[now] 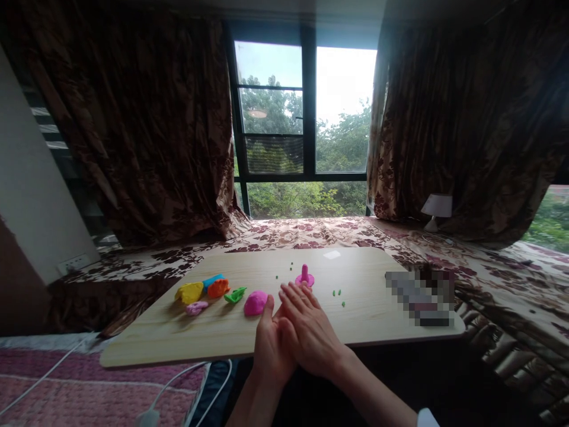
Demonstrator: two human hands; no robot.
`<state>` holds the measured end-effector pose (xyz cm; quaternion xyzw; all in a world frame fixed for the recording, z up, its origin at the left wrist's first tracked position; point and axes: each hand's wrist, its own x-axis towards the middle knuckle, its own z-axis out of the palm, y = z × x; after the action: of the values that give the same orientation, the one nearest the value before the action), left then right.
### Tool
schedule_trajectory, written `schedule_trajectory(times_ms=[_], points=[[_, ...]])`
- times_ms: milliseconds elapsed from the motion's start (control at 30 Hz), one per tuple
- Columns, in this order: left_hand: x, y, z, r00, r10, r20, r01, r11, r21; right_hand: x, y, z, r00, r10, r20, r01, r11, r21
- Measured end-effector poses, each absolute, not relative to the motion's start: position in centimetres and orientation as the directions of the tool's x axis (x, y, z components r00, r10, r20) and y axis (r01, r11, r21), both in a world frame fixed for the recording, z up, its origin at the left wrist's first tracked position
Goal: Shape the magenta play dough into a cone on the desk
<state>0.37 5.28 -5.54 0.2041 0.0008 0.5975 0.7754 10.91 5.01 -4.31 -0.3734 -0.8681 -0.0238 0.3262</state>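
Observation:
My right hand (315, 329) lies across my left hand (272, 344), palm against palm, over the near edge of the table. The right fingers are straight and close together; the left thumb points up. Whatever is between the palms, if anything, is hidden. Just beyond my fingertips stands a pink clay piece (304, 276), a flat disc with an upright stem. Left of my hands sits a larger pink clay lump (255, 303). Small green clay bits (339, 292) lie to the right, and tiny dark green bits (277, 277) lie farther back.
Left on the wooden table (178, 341) lie yellow (189, 293), blue (213, 280), orange (219, 289), green (235, 295) and light pink clay (196, 308). A blurred-out patch (418, 296) covers the table's right side. A white lamp (437, 207) stands beyond, near the curtain. White cables (178, 375) hang below.

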Motion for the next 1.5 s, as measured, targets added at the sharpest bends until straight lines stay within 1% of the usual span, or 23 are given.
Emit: schedule_trajectory(times_ms=[67,100,200,267,367,433,600,667,767,800,900,967,1133,1267,1333,1433,1500], points=[[0.08,5.27,-5.38,0.303,0.921,0.246,-0.920,0.215,0.326,10.95,5.24,-4.31,-0.452,0.674,0.584,0.706,0.671,-0.228],[-0.09,5.29,-5.29,0.300,0.922,0.247,-0.920,0.211,0.330,10.99,5.20,-4.34,-0.457,0.671,0.584,0.703,0.674,-0.225],[-0.31,5.45,-5.21,0.262,0.935,0.241,-0.927,0.174,0.331,11.02,4.72,-4.48,-0.562,0.584,0.585,0.617,0.767,-0.173],[-0.13,5.52,-5.35,0.251,0.939,0.235,-0.929,0.165,0.331,10.99,4.61,-4.51,-0.593,0.554,0.585,0.586,0.795,-0.159],[0.00,5.46,-5.37,0.277,0.932,0.233,-0.921,0.189,0.340,11.03,5.01,-4.43,-0.505,0.609,0.612,0.656,0.732,-0.186],[-0.26,5.41,-5.11,0.292,0.927,0.236,-0.917,0.201,0.346,11.05,5.06,-4.39,-0.466,0.617,0.634,0.680,0.708,-0.189],[-0.43,5.41,-4.88,0.241,0.944,0.224,-0.928,0.156,0.338,10.68,4.32,-4.36,-0.578,0.547,0.605,0.595,0.790,-0.146],[-0.11,5.32,-5.02,0.251,0.942,0.221,-0.925,0.166,0.343,10.65,4.61,-4.29,-0.548,0.574,0.609,0.622,0.766,-0.164],[-0.04,5.18,-4.87,0.298,0.929,0.220,-0.909,0.205,0.364,10.91,5.15,-4.35,-0.455,0.631,0.628,0.691,0.695,-0.198],[-0.14,5.17,-4.76,0.300,0.928,0.222,-0.907,0.205,0.369,11.00,5.13,-4.44,-0.453,0.632,0.629,0.694,0.693,-0.196],[-0.32,5.23,-4.65,0.253,0.942,0.220,-0.917,0.161,0.366,10.97,4.54,-4.78,-0.534,0.585,0.610,0.638,0.753,-0.164],[-0.15,5.20,-4.86,0.233,0.949,0.211,-0.921,0.145,0.363,10.77,4.34,-4.89,-0.563,0.579,0.589,0.616,0.770,-0.167],[-0.26,4.97,-5.06,0.300,0.930,0.212,-0.903,0.205,0.376,10.73,4.95,-4.74,-0.468,0.646,0.603,0.687,0.695,-0.212],[-0.73,5.30,-5.15,0.272,0.935,0.228,-0.922,0.185,0.340,10.81,4.45,-4.74,-0.554,0.584,0.593,0.625,0.763,-0.167],[-0.50,5.41,-5.43,0.265,0.937,0.227,-0.925,0.180,0.333,10.78,4.45,-4.71,-0.569,0.584,0.579,0.617,0.768,-0.169],[-0.20,5.39,-5.57,0.304,0.926,0.224,-0.912,0.215,0.348,10.92,4.95,-4.62,-0.495,0.644,0.583,0.679,0.706,-0.204],[-0.36,5.41,-5.36,0.317,0.923,0.216,-0.906,0.227,0.357,11.08,4.96,-4.60,-0.472,0.653,0.592,0.694,0.690,-0.208]])
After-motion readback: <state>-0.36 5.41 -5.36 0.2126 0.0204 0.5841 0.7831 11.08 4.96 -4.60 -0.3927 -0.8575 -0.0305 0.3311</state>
